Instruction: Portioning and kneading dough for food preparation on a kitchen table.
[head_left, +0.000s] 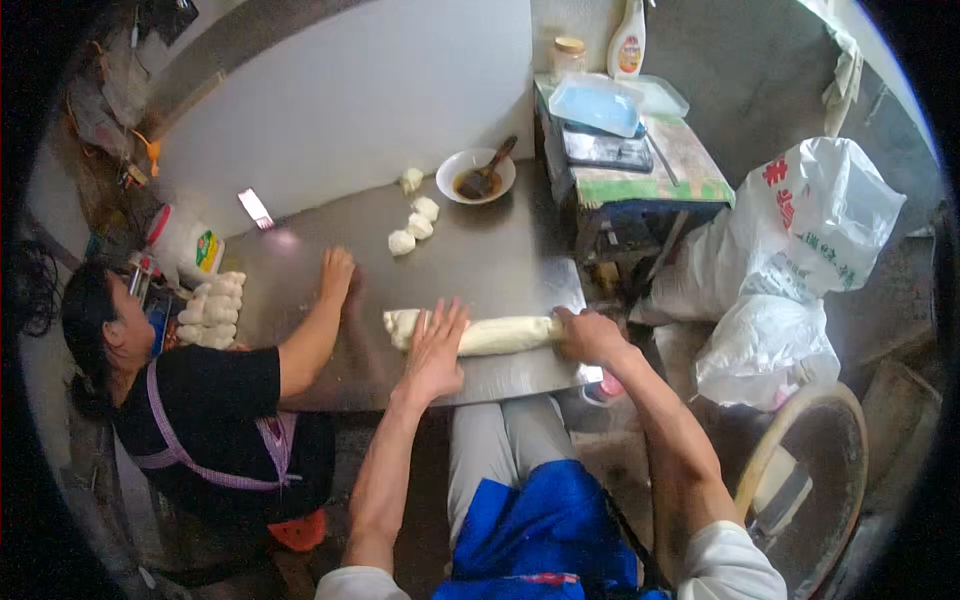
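Observation:
A thick, pale dough log (511, 335) lies lengthwise across the metal work table (480, 281) before me. My left hand (436, 351) rests flat on it towards its left end, fingers spread. That end looks folded and uneven. At the opposite end, the curled fingers of my right hand (594, 336) grip the dough near the table's right edge. Several dough balls (420, 225) sit beyond the log, by the wall. Behind them to the right is a white bowl (444, 180) of dark brown liquid, with a brush (501, 154) leaning in it.
On my left a co-worker (217, 382) reaches a closed hand (337, 270) over the table. Dough pieces (214, 311) and a white tub (184, 244) stand beyond. Right are a side table (637, 191) with a scale (607, 150), plastic bags (817, 217) and a round-rimmed container (859, 450).

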